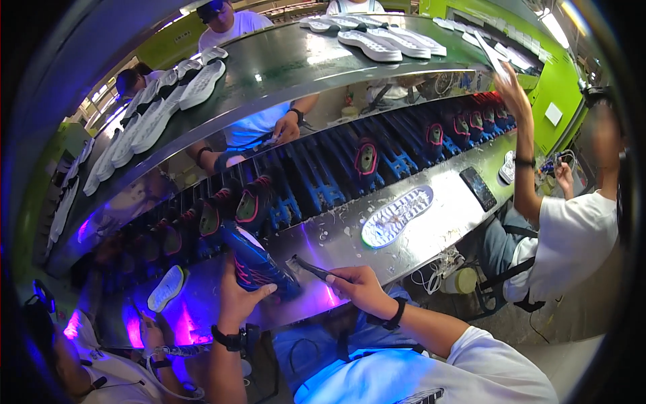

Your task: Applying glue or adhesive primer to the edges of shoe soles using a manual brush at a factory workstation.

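Left hand grasping dark blue shoe above metal bench: thumb across its near side, other fingers mostly hidden at its left, shoe rising past the thumb. Right hand pinching slim dark tool, tip just beside the shoe; contact unclear. Beyond, pale sole on bench; then blue rack; farthest, white soles on raised shelf.

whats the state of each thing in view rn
Blue shoe, held tilted in the left grip
Black tool, held in the right grip; contact with the shoe unclear
Centre white sole, lying on the metal bench, unattached
Phone, lying on the bench; screen state unclear
Rear shoes, lined up, openings showing
Upper-shelf soles, lying in groups
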`<action>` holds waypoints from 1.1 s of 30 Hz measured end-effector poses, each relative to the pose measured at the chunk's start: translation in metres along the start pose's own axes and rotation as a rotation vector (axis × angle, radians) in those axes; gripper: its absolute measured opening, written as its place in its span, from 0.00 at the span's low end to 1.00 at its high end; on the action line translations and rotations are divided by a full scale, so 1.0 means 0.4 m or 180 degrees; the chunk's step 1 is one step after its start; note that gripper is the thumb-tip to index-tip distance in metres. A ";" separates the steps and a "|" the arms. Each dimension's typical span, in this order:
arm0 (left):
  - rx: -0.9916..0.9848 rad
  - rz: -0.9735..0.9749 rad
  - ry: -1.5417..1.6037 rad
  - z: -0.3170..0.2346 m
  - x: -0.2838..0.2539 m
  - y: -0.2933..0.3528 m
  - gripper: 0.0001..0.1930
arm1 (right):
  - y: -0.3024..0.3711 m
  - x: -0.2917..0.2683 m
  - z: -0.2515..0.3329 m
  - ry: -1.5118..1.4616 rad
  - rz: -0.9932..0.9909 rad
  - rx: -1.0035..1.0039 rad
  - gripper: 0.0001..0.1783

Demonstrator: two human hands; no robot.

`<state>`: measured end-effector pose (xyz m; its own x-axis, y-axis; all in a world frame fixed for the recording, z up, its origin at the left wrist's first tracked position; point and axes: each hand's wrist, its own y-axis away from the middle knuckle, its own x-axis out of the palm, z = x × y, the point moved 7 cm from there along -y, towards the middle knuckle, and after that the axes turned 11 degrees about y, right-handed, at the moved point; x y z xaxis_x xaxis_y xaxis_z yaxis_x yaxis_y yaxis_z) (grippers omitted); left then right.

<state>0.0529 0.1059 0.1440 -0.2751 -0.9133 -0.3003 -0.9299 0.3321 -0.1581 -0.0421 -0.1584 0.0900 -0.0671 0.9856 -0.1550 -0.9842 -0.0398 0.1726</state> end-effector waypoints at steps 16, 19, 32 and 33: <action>-0.0953 -0.0095 0.2508 -0.130 0.106 0.176 0.52 | 0.191 -0.067 0.184 0.0859 -0.0529 -0.1244 0.10; -0.1036 0.0216 0.2377 -0.200 0.131 0.179 0.54 | 0.193 -0.093 0.229 0.1098 -0.0651 -0.1177 0.10; -0.0897 0.0429 0.2272 -0.242 0.144 0.206 0.55 | 0.182 -0.129 0.313 0.1559 -0.0483 -0.1299 0.12; -0.0938 0.0398 0.2339 -0.239 0.141 0.207 0.54 | 0.189 -0.126 0.307 0.1555 -0.0536 -0.1327 0.11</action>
<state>-0.0629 0.0594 0.2040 -0.3765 -0.8291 0.4133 -0.8795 0.4600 0.1215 -0.0930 -0.1908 0.2305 0.1232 0.8001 -0.5871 -0.9621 -0.0486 -0.2682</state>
